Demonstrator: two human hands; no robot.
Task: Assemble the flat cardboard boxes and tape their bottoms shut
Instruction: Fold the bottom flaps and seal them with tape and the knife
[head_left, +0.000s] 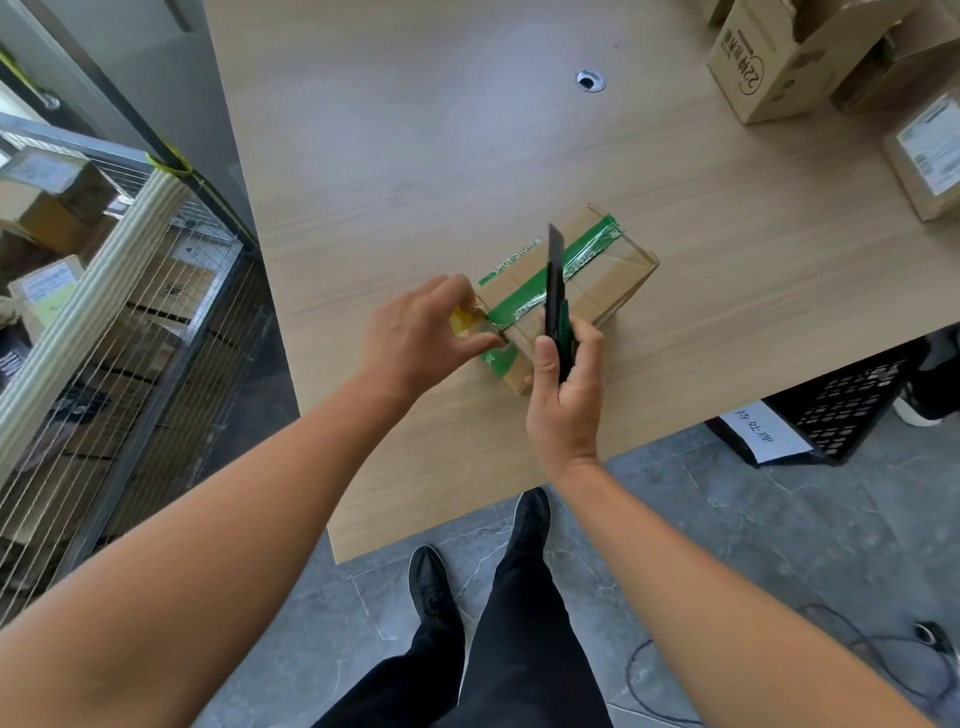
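A small cardboard box (613, 270) lies on the wooden table (415, 171), sealed along its top with a strip of green tape (592, 244). My left hand (415, 332) pinches the near end of the box, with a bit of yellow material (462, 322) between its fingers. My right hand (566, 384) grips a green and black utility knife (556, 296). The knife's long black blade points up and away, over the taped seam.
Open and closed cardboard boxes (779, 57) stand at the table's far right corner. A wire cage cart (130, 322) full of parcels stands to the left. A black crate (841, 400) with a paper label sits under the table on the right. My legs and shoes are below.
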